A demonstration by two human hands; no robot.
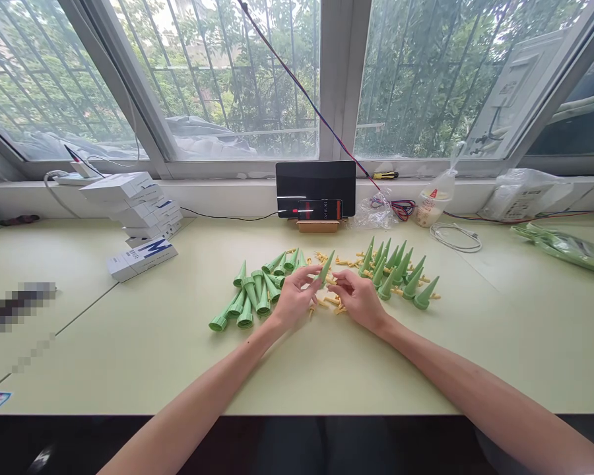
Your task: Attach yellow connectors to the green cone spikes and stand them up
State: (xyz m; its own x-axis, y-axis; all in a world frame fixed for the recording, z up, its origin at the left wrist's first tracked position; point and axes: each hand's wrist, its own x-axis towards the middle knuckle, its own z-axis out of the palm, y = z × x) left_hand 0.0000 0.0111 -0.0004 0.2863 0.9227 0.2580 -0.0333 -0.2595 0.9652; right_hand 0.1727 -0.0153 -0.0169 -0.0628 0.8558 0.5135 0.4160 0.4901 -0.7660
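Note:
My left hand is closed around the lower end of a green watering spike, which tilts point-up. My right hand pinches a small yellow valve close beside the spike; whether the two touch is hard to tell. Left of my hands lie loose green spikes, several of them with open bases toward me. To the right, spikes with yellow pieces at their bases stand upright in rows. Small yellow valves are scattered on the table between and behind my hands.
A stack of white boxes is at the back left, one box in front. A phone leans against a black tablet at the back. A coiled white cable and green plastic packaging lie right on the pale table.

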